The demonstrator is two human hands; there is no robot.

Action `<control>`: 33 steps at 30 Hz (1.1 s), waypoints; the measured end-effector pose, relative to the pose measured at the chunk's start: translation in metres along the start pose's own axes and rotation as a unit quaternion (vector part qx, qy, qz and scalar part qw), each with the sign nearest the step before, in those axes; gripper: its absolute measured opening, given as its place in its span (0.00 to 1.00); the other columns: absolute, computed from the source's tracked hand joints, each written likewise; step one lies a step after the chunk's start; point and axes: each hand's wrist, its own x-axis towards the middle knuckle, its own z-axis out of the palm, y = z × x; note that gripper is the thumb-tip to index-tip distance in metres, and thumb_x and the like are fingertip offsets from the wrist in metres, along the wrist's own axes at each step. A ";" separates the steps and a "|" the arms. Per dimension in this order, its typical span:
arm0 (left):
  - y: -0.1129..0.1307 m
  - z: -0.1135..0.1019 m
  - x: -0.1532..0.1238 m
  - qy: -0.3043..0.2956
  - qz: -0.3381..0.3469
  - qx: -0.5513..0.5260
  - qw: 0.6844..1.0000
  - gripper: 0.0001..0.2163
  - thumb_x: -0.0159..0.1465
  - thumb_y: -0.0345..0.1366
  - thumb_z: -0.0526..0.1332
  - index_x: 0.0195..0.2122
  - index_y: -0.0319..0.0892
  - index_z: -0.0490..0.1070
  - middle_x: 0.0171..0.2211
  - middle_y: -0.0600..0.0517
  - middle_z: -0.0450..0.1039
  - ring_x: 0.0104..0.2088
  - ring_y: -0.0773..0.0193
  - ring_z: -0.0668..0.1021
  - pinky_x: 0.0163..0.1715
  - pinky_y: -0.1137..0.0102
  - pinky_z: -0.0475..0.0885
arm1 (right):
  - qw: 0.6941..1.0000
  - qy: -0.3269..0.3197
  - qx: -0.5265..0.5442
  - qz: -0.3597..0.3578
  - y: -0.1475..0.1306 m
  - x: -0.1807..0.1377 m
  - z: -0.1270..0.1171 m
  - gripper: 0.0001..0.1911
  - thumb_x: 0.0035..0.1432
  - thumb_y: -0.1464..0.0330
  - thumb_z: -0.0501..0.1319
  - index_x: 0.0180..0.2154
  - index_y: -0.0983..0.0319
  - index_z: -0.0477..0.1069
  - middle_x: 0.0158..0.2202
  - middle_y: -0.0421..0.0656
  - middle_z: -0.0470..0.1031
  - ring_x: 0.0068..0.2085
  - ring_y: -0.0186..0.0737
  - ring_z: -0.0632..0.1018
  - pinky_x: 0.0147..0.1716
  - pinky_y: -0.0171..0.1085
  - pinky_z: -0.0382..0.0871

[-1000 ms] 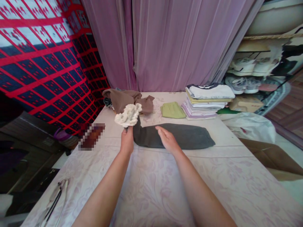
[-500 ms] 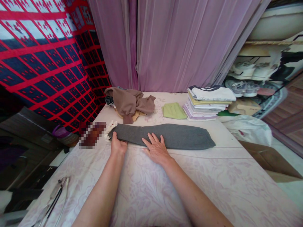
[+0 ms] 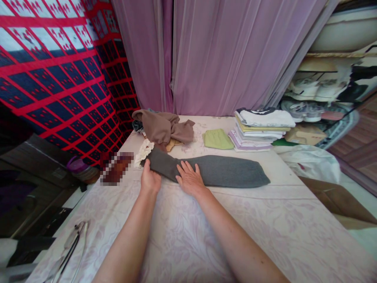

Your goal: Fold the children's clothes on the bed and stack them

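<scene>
A long grey garment (image 3: 224,171) lies folded lengthwise across the table, with a cream lace trim (image 3: 143,152) at its left end. My left hand (image 3: 149,180) grips the garment's left end just below the trim, fingers curled on the cloth. My right hand (image 3: 190,179) lies flat on the grey cloth right beside it, fingers spread.
A crumpled brown garment (image 3: 165,129) lies at the back left. A folded green piece (image 3: 217,138) and a stack of folded clothes (image 3: 263,125) sit at the back right. Scissors (image 3: 69,245) rest near the table's left edge. A cardboard box (image 3: 335,196) stands on the right.
The grey garment's left end, held up bunched a second ago, was laid flat and now bends toward the back. My right hand went from its edge to flat on the cloth.
</scene>
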 end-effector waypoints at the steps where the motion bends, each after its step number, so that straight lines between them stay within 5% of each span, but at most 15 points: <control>1: -0.001 0.007 -0.004 -0.021 0.009 0.008 1.000 0.14 0.68 0.37 0.52 0.44 0.38 0.74 0.46 0.46 0.77 0.49 0.61 0.77 0.54 0.66 0.68 | 1.000 0.002 0.003 0.000 0.000 0.000 -0.001 0.28 0.65 0.59 0.44 0.64 0.60 0.53 0.68 0.47 0.48 0.67 0.46 0.50 0.62 0.60 0.36; 8: -0.013 0.036 -0.022 -0.116 0.040 0.052 0.991 0.11 0.66 0.33 0.55 0.46 0.39 0.74 0.51 0.46 0.74 0.55 0.61 0.73 0.57 0.66 0.65 | 0.999 0.025 0.007 0.022 0.000 0.005 -0.004 0.29 0.64 0.61 0.43 0.64 0.62 0.52 0.68 0.47 0.48 0.67 0.47 0.49 0.62 0.60 0.37; 18: -0.025 0.037 -0.020 -0.131 0.033 0.104 0.985 0.10 0.65 0.33 0.55 0.40 0.38 0.75 0.46 0.46 0.77 0.53 0.60 0.74 0.57 0.66 0.65 | 0.998 0.052 0.010 0.033 -0.005 0.015 -0.014 0.26 0.61 0.64 0.49 0.60 0.59 0.60 0.63 0.50 0.58 0.63 0.50 0.57 0.59 0.59 0.47; 28: -0.038 0.046 -0.020 -0.218 0.036 0.157 0.963 0.12 0.64 0.36 0.59 0.47 0.42 0.73 0.51 0.48 0.74 0.59 0.62 0.68 0.60 0.66 0.59 | 0.998 0.020 0.037 -0.051 0.007 -0.058 -0.005 0.25 0.65 0.59 0.49 0.61 0.56 0.60 0.67 0.49 0.51 0.67 0.47 0.50 0.63 0.56 0.37; 33: -0.059 0.044 -0.023 -0.224 0.052 0.314 0.921 0.11 0.58 0.36 0.65 0.42 0.44 0.75 0.51 0.48 0.74 0.61 0.56 0.65 0.62 0.63 0.54 | 0.991 0.024 0.090 -0.096 0.018 -0.066 -0.012 0.20 0.63 0.64 0.50 0.54 0.56 0.69 0.60 0.45 0.66 0.63 0.43 0.62 0.63 0.50 0.47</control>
